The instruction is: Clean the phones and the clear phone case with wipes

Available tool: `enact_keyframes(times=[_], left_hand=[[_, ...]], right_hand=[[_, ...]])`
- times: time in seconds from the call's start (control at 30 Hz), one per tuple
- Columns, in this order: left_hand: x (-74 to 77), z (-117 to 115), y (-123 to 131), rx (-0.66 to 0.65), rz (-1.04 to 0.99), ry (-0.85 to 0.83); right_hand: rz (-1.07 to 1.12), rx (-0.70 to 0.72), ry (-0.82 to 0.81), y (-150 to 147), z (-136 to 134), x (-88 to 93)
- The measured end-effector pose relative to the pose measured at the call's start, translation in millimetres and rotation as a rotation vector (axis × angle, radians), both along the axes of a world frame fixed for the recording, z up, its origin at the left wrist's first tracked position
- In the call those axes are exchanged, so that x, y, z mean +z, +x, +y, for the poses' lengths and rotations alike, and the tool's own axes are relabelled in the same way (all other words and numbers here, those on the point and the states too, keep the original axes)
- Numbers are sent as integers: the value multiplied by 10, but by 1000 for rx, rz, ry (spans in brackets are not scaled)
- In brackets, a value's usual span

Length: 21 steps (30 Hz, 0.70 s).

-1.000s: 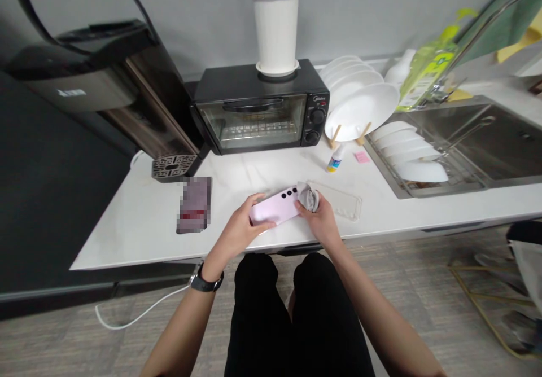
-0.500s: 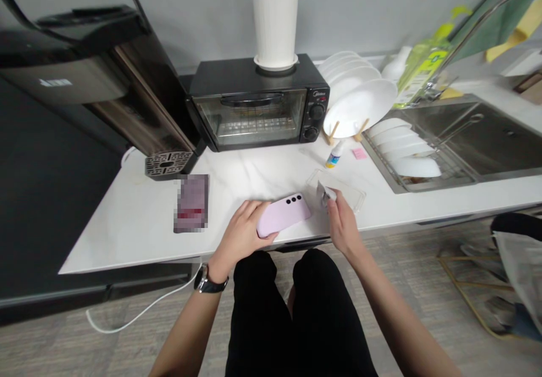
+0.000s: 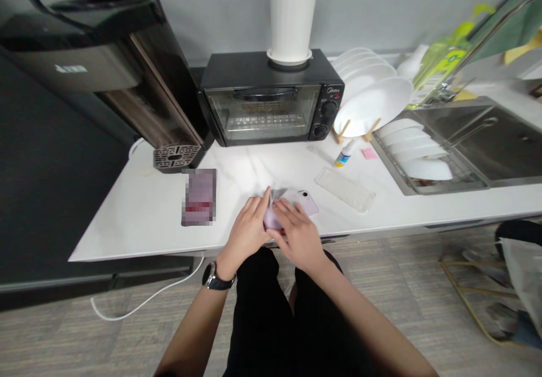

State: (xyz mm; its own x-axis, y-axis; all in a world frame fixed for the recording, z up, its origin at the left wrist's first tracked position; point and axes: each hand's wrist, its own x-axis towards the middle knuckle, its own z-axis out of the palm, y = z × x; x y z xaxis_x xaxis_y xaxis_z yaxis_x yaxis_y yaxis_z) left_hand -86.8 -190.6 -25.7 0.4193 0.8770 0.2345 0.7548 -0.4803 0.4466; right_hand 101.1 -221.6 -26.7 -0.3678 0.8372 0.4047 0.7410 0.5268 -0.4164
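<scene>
Facing a boxy black oven (image 3: 271, 68) over the white marbled counter (image 3: 139, 219), the left hand (image 3: 249, 226) grips a slim lilac phone (image 3: 311, 203). The right hand (image 3: 300, 237) lies on grey cloth (image 3: 278, 194), its grip unclear.

1. One left hand (image 3: 248, 227) and one right hand (image 3: 300, 237) are counted on one lilac phone (image 3: 312, 204).
2. One clear case (image 3: 345, 189) is found right of the hands.
3. One bottle (image 3: 344, 154) and one pink note (image 3: 369, 153) are found beyond them, rightward.
4. One oven (image 3: 271, 106) with two knobs (image 3: 328, 109) is seen beyond the hands.
5. One watch (image 3: 210, 275) is worn just behind the left hand.
</scene>
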Motion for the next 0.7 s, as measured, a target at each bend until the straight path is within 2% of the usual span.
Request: enact_keyframes(times=[0.07, 0.17, 0.27, 0.33, 0.43, 0.57, 0.63, 0.7], left_hand=[[-2, -27, 5, 36, 28, 7], [10, -75, 40, 97, 41, 28], [38, -102, 64, 106, 10, 25], [62, -103, 45, 94, -18, 1], [85, -94, -31, 47, -100, -71], [81, -92, -110, 31, -131, -116], [78, -99, -116, 29, -140, -120], [82, -107, -107, 24, -166, -132]], right_hand=[[13, 118, -45, -62, -99, 44], [-8, 180, -70, 144, -220, 85], [-54, 25, -30, 518, -184, 72], [-75, -78, -6, 644, -73, 48], [-71, -74, -5, 470, 49, 14], [-11, 132, -42, 8, -91, 21], [4, 192, -59, -2, -200, 32], [-1, 161, -55, 187, -231, 31]])
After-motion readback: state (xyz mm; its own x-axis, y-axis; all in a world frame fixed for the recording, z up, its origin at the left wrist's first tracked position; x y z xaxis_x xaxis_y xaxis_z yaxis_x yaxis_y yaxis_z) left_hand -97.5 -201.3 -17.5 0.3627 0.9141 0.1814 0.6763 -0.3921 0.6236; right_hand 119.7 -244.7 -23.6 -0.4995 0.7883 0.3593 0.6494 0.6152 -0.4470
